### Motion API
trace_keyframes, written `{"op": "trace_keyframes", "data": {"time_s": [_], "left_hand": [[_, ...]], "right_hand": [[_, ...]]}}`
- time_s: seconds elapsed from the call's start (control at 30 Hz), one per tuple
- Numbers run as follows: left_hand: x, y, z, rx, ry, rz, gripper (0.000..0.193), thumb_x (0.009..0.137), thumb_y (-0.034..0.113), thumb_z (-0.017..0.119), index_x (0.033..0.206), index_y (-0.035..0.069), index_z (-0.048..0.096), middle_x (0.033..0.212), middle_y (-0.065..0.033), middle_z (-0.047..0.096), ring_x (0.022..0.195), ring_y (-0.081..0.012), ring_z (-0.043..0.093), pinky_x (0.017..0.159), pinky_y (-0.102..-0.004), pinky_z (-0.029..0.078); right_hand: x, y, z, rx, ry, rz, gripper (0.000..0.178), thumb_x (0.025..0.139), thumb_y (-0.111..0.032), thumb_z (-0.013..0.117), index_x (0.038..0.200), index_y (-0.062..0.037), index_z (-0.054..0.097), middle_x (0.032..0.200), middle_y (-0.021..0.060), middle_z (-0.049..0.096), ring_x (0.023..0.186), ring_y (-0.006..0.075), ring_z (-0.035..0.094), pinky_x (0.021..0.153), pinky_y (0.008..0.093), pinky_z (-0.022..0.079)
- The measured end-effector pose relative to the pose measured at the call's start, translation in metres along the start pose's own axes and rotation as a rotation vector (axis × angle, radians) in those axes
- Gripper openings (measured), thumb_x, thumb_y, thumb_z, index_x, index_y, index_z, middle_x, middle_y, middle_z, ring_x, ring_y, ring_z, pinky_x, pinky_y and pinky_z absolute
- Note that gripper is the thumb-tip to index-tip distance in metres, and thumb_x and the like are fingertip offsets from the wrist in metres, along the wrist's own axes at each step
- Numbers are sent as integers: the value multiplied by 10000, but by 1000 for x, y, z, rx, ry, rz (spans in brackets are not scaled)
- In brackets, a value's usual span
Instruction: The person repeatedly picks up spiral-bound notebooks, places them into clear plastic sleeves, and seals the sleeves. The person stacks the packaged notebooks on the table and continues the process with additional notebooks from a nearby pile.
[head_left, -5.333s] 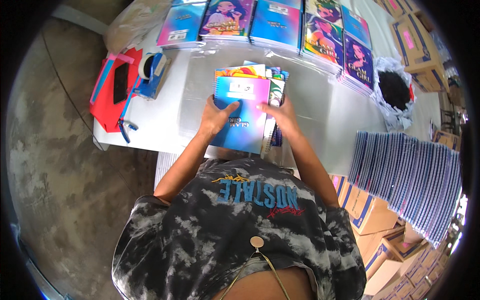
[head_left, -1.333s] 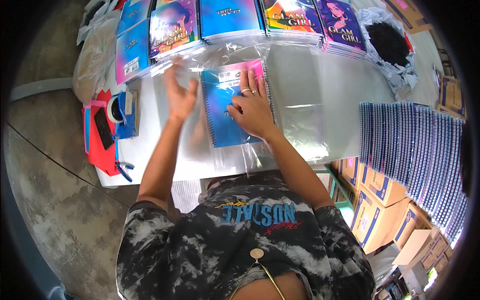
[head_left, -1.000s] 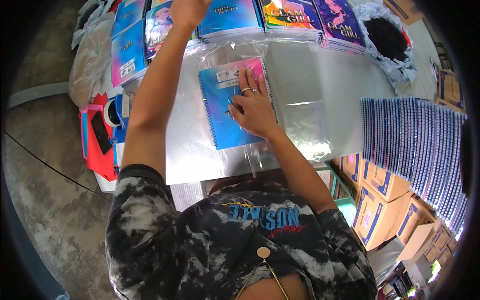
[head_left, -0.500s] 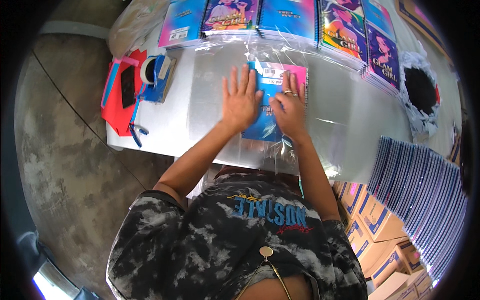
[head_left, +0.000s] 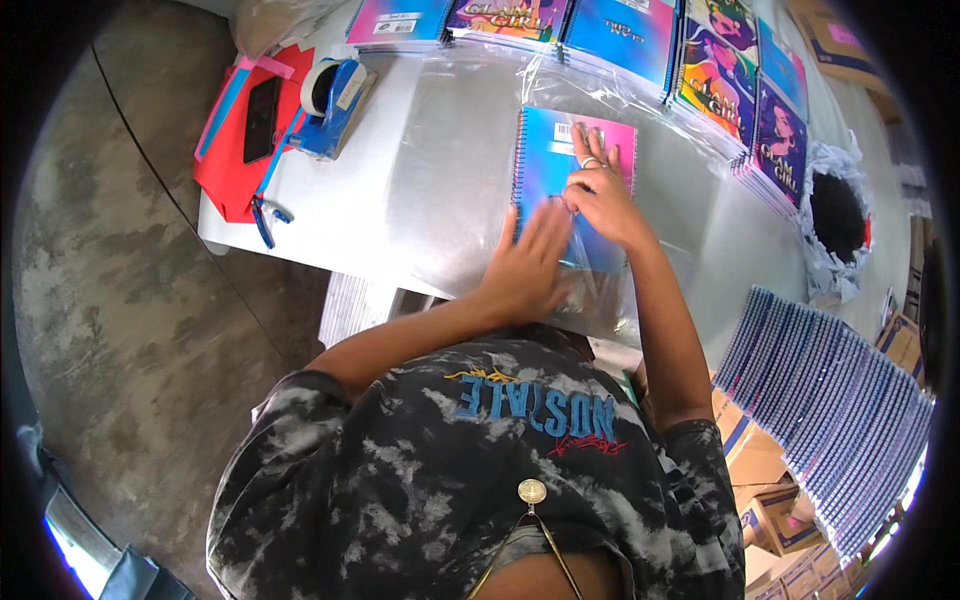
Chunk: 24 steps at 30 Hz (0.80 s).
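Observation:
A spiral notebook [head_left: 545, 130] with a blue and pink cover lies on the table in front of me, a white barcode label at its far end. Thin clear plastic film [head_left: 600, 290] lies around it and reaches past its near edge; whether it also covers the top, I cannot tell. My right hand [head_left: 608, 200], a ring on one finger, rests on the right half of the cover, its far fingers stretched out and the thumb side bent inward. My left hand [head_left: 530, 262], slightly blurred, is over the near left part of the notebook, fingers extended and spread.
Stacks of spiral notebooks [head_left: 620, 40] line the table's far side. At the left are a blue tape dispenser [head_left: 335, 110], a phone [head_left: 261, 120] on red material and blue-handled scissors [head_left: 264, 222]. A tall notebook stack [head_left: 820, 410] and cardboard boxes [head_left: 780, 520] stand at the right.
My left hand has slid from the upper left of the notebook toward its near edge. The right hand remains on the cover. The view has shifted, and the notebook's left spiral edge now shows.

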<state>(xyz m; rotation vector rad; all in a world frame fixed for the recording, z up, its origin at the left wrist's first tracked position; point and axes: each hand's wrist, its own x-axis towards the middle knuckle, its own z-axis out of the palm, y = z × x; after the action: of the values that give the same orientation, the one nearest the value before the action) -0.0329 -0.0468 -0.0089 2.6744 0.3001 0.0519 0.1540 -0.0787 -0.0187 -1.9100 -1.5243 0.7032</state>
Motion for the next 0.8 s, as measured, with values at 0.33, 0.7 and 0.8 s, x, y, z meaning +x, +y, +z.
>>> {"op": "trace_keyframes", "data": {"time_s": [0.33,0.7,0.8], "left_hand": [[-50,-303,-186,-480,305,-1105,453,804,490,573,931,66,675,599,-2,445,535,-119,409,509,-260,353],[-107,-323,-145,-1556,240,-466,201,896,188,492,937,16,587,1027,-80,569,1043,-220,526,1006,-372,370],[-112,-261,-135,-1853,341,-191,189,871,177,511,870,17,612,1130,-105,554,1098,-218,496,1042,-394,323]], "right_hand": [[8,-23,-21,-55,-217,159,168,647,-276,666,670,-119,719,1491,141,105,1387,311,28,1106,427,11],[7,-25,-21,-78,-36,156,898,490,-115,818,1278,-117,388,1369,164,375,1246,347,369,1013,400,313],[3,-28,-26,-107,-26,237,984,475,-146,829,1314,-118,316,1260,150,480,1113,352,484,930,388,389]]}}
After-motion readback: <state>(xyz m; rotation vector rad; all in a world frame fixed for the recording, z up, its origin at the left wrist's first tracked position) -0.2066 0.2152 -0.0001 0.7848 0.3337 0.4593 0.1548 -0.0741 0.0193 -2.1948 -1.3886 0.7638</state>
